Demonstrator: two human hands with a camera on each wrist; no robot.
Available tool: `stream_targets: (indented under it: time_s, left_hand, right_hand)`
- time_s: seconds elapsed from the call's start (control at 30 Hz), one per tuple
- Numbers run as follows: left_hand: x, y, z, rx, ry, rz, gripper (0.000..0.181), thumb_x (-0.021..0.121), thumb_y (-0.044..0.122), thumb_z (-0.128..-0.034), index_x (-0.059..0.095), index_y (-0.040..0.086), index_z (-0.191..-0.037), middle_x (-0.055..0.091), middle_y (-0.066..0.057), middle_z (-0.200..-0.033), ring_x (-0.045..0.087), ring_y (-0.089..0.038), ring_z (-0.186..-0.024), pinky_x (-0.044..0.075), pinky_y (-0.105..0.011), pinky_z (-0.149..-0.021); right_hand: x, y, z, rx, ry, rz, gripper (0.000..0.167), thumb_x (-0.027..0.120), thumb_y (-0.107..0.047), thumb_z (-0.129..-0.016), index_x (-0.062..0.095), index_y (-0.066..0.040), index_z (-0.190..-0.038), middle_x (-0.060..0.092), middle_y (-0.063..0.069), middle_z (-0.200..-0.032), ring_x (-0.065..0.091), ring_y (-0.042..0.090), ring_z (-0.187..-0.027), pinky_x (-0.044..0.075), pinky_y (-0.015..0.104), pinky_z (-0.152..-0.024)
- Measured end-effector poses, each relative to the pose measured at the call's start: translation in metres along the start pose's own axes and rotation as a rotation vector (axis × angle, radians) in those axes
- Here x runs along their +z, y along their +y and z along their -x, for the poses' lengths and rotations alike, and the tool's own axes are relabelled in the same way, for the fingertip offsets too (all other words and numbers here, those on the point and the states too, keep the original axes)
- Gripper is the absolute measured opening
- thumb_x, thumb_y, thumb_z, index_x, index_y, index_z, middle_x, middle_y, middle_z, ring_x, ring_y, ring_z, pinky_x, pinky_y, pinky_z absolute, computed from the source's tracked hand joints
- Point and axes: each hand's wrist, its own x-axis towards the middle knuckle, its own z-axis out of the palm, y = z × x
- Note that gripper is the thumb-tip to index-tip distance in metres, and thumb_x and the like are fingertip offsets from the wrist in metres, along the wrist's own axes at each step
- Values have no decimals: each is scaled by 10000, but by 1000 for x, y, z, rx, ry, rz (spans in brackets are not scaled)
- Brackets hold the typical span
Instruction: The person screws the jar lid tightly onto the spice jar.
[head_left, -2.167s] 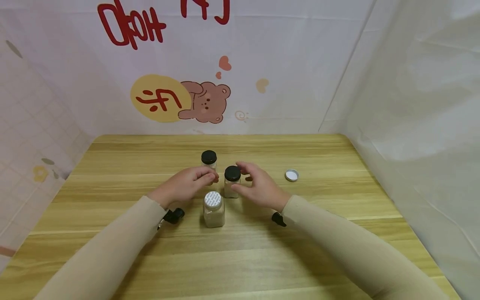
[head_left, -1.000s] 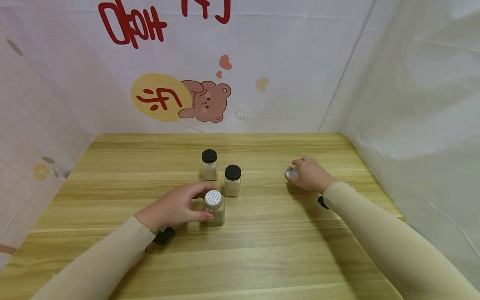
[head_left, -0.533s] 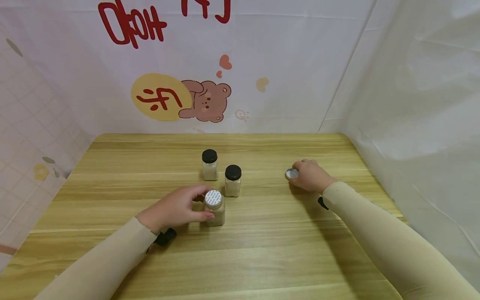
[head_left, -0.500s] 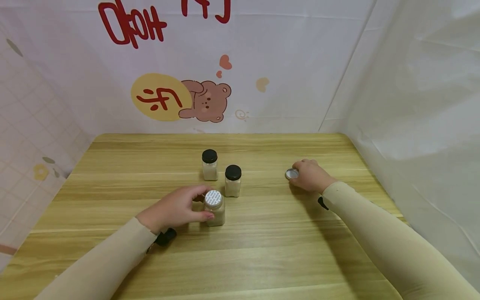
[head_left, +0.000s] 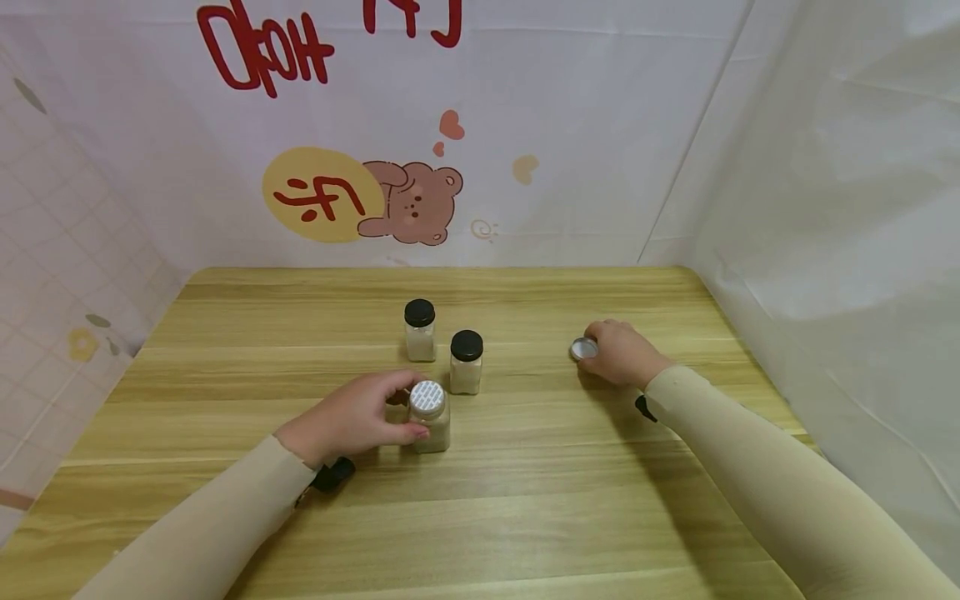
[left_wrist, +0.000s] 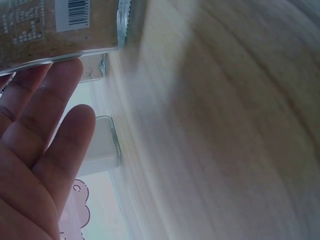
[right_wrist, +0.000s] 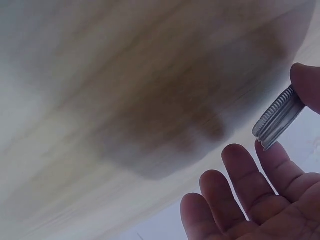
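My left hand (head_left: 362, 418) grips the front spice jar (head_left: 431, 429), thumb on its near side and fingers behind. This jar has a white slotted top and stands upright on the table. In the left wrist view the jar (left_wrist: 60, 42) shows brownish contents and a barcode label. To the right, my right hand (head_left: 621, 352) pinches a small round metal lid (head_left: 583, 348) between thumb and index finger. The right wrist view shows the lid's ridged rim (right_wrist: 277, 116) edge-on, with the other fingers extended.
Two black-capped jars stand upright behind the held one: one (head_left: 420, 332) farther back, the other (head_left: 466, 363) nearer and slightly right. The wooden table (head_left: 487, 517) meets a white printed backdrop (head_left: 570, 108) at the back and a white sheet on the right.
My left hand has come down from near the black-capped jars to the front jar. My right hand has left the nearer black-capped jar, moved right and taken the lid. The last half second looks still.
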Motion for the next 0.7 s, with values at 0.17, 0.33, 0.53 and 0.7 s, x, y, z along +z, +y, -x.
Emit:
stream_targets:
  time_s: [0.17,0.33,0.53,0.7]
  left_hand:
    - [1,-1,-1,-2,2,-16,479,819,515,-897,640,255,-1256,691,141,-1166,666,-145,-1171,538,-455,-1057]
    - [1,-3,-1,-17,2,-22,507,810,535,-897,636,254,-1280,689,141,-1182,661,-150,-1182,534,-462,-1064]
    - [1,-2,-1,-21,6,-27,525,812,525,-899,635,238,-1301,695,126,-1198,663,-169,-1185,530,-483,-1069]
    - [2,-3,-3,-22,11,-31,515,819,508,-898,638,236,-1296,696,126,-1188,661,-153,-1157,534,-470,-1058]
  right_hand:
    - [-2,-5,1,-11,17,-55,361,728,-218,-932,655,31,-1182,719,158,-1095,657,289,-953,544,475,-885]
    - [-5,-14,4,-17,23,-90,344,718,-212,-925,637,9,-1176,721,127,-1071,663,251,-921,550,455,-868]
    - [-12,-33,12,-52,71,-117,388,717,-201,-917,611,17,-1221,717,142,-1109,672,256,-946,553,467,-882]
    - [-23,-56,22,-102,105,-165,376,755,-194,-928,620,5,-1217,706,129,-1147,671,265,-1000,547,475,-907]
